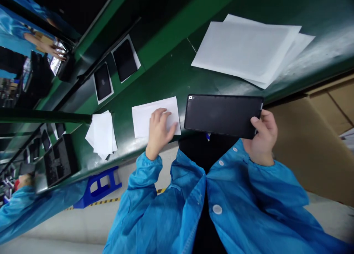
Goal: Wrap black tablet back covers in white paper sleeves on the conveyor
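My right hand (262,134) grips the right end of a black tablet (222,113), thumb on top. The tablet is held near the front edge of the green workbench, with a small camera mark at its upper left corner. My left hand (160,130) rests on a white paper sheet (141,121) to the left of the tablet, its fingers bent and apart. A gap separates the paper from the tablet's left end.
A stack of white paper sheets (243,51) lies at the upper right of the green bench (163,76). Smaller papers (102,132) lie left. Two dark devices (125,60) sit on paper along the conveyor. A cardboard box (306,147) stands right, a blue stool (101,185) lower left. Co-workers are at left.
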The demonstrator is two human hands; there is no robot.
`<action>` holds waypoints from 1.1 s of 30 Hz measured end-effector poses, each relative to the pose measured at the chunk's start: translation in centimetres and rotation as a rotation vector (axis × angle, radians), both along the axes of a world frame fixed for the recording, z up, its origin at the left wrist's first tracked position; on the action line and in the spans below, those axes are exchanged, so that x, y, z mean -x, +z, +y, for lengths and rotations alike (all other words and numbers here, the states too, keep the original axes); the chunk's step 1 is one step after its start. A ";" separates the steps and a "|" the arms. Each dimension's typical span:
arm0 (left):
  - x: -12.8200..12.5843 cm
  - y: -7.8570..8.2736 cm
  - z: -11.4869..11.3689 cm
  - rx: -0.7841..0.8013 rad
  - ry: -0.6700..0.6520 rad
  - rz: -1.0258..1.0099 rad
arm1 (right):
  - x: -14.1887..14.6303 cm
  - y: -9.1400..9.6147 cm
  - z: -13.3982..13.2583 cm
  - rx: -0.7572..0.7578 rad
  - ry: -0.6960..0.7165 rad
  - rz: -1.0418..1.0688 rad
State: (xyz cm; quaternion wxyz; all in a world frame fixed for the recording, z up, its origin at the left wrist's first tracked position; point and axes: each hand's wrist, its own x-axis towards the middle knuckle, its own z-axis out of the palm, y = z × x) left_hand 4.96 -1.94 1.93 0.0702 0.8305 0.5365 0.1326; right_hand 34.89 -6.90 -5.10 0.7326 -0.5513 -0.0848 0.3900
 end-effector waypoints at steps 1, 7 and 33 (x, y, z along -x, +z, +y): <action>-1.0 -0.3 -0.4 0.029 -0.007 0.022 | 0.0 0.1 0.1 -0.010 -0.019 -0.003; -2.8 -0.9 -0.9 0.060 0.048 0.133 | -0.3 0.3 0.1 -0.045 -0.045 -0.001; -0.5 -1.0 1.9 0.293 0.217 -0.460 | 2.1 0.6 -0.5 0.004 0.006 0.031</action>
